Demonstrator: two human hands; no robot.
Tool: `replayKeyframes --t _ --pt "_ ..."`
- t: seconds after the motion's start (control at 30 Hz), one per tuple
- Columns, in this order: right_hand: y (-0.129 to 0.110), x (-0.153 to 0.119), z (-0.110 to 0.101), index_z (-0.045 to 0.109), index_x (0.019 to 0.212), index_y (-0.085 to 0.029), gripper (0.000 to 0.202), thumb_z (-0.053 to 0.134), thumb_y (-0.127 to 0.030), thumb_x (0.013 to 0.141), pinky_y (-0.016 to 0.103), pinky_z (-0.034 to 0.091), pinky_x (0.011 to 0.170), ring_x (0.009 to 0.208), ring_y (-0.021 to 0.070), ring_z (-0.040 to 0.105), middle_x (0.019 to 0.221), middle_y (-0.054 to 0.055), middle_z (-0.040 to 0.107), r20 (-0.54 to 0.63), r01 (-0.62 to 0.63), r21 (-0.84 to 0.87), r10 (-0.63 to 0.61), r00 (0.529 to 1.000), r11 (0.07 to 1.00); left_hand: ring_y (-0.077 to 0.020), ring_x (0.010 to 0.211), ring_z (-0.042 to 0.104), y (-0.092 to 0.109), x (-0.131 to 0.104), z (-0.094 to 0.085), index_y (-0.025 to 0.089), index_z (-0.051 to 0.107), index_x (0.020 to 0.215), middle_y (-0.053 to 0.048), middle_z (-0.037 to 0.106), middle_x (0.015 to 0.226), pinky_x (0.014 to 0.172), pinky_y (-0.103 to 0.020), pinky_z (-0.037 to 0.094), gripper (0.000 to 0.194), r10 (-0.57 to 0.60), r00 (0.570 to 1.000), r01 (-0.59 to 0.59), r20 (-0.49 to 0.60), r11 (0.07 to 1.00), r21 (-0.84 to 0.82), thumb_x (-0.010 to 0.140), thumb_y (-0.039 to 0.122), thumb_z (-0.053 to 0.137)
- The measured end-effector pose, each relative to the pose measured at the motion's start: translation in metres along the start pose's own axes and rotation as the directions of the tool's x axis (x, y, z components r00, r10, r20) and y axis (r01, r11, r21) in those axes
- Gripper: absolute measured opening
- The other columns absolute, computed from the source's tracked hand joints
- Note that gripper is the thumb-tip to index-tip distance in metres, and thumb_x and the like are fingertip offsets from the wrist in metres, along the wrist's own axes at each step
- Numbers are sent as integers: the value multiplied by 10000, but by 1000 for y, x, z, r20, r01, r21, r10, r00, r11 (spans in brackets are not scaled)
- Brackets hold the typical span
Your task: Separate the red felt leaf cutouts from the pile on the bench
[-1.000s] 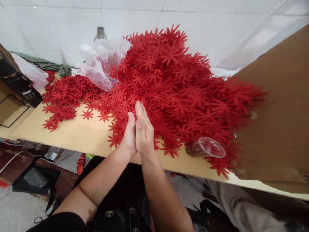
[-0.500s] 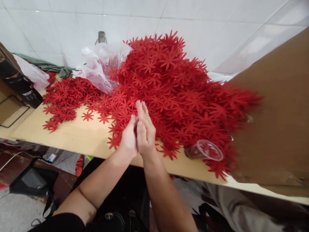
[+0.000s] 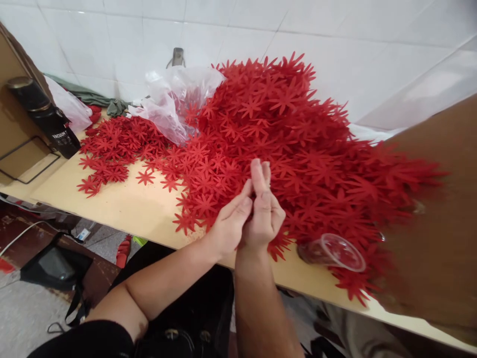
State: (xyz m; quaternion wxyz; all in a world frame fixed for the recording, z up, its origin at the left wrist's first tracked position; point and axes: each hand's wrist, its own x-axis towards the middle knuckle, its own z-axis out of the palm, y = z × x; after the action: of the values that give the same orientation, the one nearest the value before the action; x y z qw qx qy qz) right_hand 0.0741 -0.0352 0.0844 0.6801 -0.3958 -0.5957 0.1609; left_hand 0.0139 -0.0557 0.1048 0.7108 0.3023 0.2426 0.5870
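Observation:
My left hand [image 3: 230, 224] and my right hand [image 3: 263, 215] meet over the front edge of a big heap of red felt-like, flower-shaped cutouts [image 3: 257, 129]. The left fingers and thumb are closed against the right hand. On the right hand, several fingers are curled in while one or two point up and away. Whatever lies between the two hands, if anything, is hidden by them. A clear plastic cup [image 3: 331, 252] lies on its side to the right of my hands, among the cutouts.
A crumpled clear plastic bag [image 3: 175, 102] rests left of the heap, behind a smaller pile of cutouts [image 3: 115, 144]. At the far left a black vacuum flask [image 3: 48, 119] leans. A brown cardboard panel [image 3: 432, 228] stands at the right, and the wooden tabletop [image 3: 130, 211] ends close to me.
My hands were pressed palm to palm with the right fingers straight; now several right fingers are curled. The view has shifted, so the table's things sit further right or lower in the picture.

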Motion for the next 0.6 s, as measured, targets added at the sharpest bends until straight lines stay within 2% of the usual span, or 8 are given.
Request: replayKeyframes --t 0.1,0.23,0.27,0.33,0.37,0.43,0.5,0.6 --pt "1 -8 0 430 1330 -331 429 274 -282 933 479 170 1189 1405 162 278 1435 -66 426 54 69 -73 -65 996 995 -153 1354 368 -2 -1 -1 203 685 1054 -10 531 1358 1160 -266 222 332 -32 998 29 -49 998 -49 817 145 460" --pt "-8 -25 4 388 1361 -322 460 289 -336 913 540 185 1167 1413 223 259 1480 -64 351 271 240 -129 -198 942 962 -112 1376 309 -12 -2 0 266 720 971 36 538 1342 1141 -244 190 393 -30 989 6 -146 986 -164 835 231 352" --pt "-10 -26 4 404 1354 -316 458 276 -345 915 546 188 1163 1408 228 271 1473 -56 366 274 245 -122 -204 940 962 -107 1377 299 -14 -2 1 277 725 950 50 519 1354 1128 -254 199 430 -11 989 -15 -144 985 -174 836 259 311" --pt "-10 -20 3 422 1343 -310 451 246 -322 929 533 205 1161 1396 215 301 1451 -42 406 237 209 -104 -179 955 972 -150 1345 353 -14 1 1 241 746 839 35 571 1277 1080 -343 270 510 -44 996 36 -74 994 -107 806 236 237" --pt "-8 -14 1 429 1338 -310 445 245 -299 933 521 217 1160 1390 205 315 1439 -36 427 218 195 -99 -170 961 976 -179 1308 405 -12 3 1 214 748 800 27 608 1219 1055 -373 298 507 -66 997 62 -50 994 -85 788 211 242" --pt "0 -4 -3 446 1324 -318 433 266 -257 934 504 227 1162 1385 192 325 1415 -37 460 203 211 -119 -184 962 970 -183 1230 502 -7 8 0 184 751 777 -9 667 1136 1064 -340 325 421 -120 993 119 -4 990 -73 781 178 330" --pt "9 1 -6 444 1321 -328 435 277 -231 932 500 226 1163 1382 185 331 1404 -46 473 192 258 -171 -225 955 951 -168 1176 556 -3 12 -4 168 744 806 -53 699 1078 1100 -290 326 332 -160 987 159 6 978 -133 804 169 412" --pt "17 -13 -4 371 1366 -322 459 285 -220 926 507 229 1158 1394 189 306 1444 -43 416 216 280 -251 -228 949 927 -185 1210 533 -3 18 -13 163 719 893 -80 698 1060 1139 -342 291 324 -232 973 215 -20 928 -303 865 262 412"
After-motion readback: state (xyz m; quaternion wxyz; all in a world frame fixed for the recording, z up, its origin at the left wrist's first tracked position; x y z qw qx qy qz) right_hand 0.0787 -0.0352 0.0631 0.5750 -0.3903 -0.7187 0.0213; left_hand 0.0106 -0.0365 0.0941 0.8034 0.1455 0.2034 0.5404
